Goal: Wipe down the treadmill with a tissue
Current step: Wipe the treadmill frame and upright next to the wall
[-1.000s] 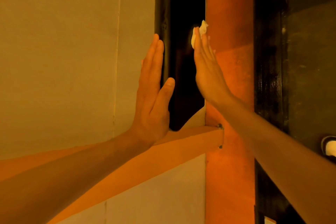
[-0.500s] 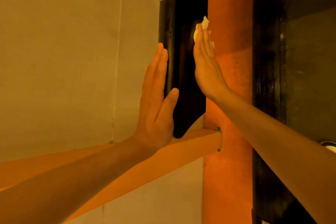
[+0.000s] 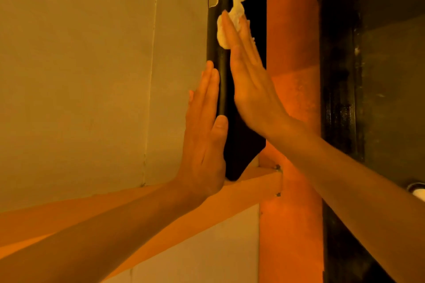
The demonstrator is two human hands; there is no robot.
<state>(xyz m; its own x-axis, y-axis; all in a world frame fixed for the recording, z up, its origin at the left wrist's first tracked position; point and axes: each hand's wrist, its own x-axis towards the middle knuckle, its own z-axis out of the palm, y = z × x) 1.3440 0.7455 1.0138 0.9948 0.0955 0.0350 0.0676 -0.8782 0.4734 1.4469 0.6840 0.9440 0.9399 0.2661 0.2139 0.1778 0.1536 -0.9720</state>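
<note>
Tissue [image 3: 238, 10], white, crumpled, pinned by our flat right hand [image 3: 250, 89] against the black upright rail [image 3: 212, 37] for wiping; left hand [image 3: 204, 145] spread flat on pale panel [image 3: 92, 76], presumably bracing.

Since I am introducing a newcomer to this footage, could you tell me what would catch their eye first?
Two flat hands near the centre stand out: the right hand presses a crumpled white tissue with straight fingers against the black upright bar, while the left hand lies flat against the pale panel beside it. Just right of them runs a bright orange column.
</note>
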